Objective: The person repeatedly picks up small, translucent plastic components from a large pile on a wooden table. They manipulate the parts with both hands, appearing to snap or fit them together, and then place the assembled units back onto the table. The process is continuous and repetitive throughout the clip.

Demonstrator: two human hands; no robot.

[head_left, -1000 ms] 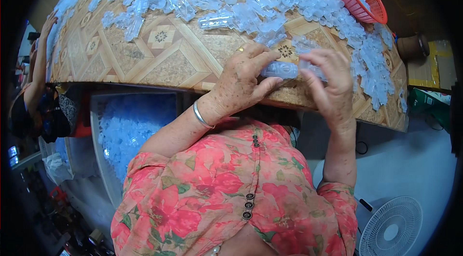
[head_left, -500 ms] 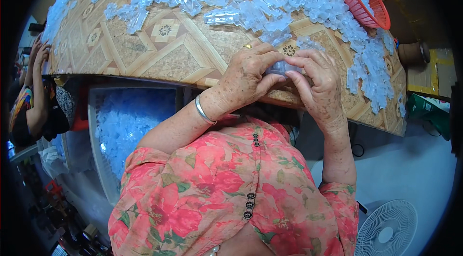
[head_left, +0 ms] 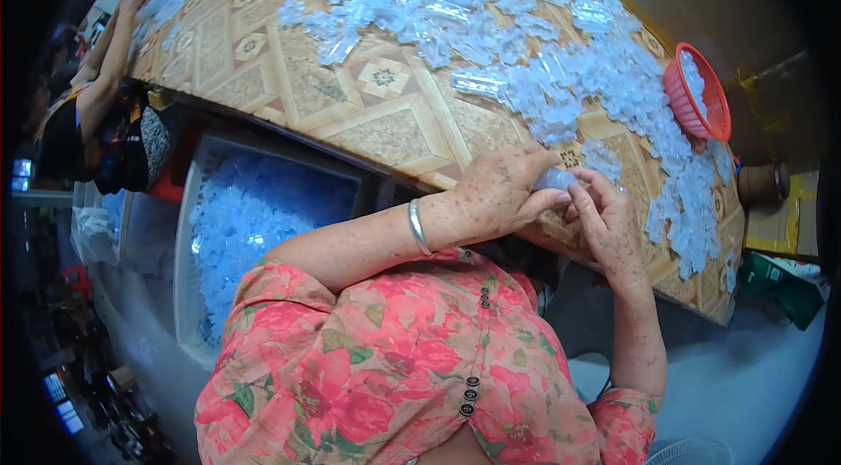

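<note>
Grasping a plastic piece (head_left: 554,178) in left hand (head_left: 501,191) and right hand (head_left: 611,227), we work at the near side of the table (head_left: 412,127).

A small, pale-blue, translucent plastic piece (head_left: 553,179) sits between the fingers of the left hand (head_left: 498,191) and right hand (head_left: 611,224), near the front edge of the wood-patterned bench (head_left: 407,127); fingers hide much of its shape.
</note>
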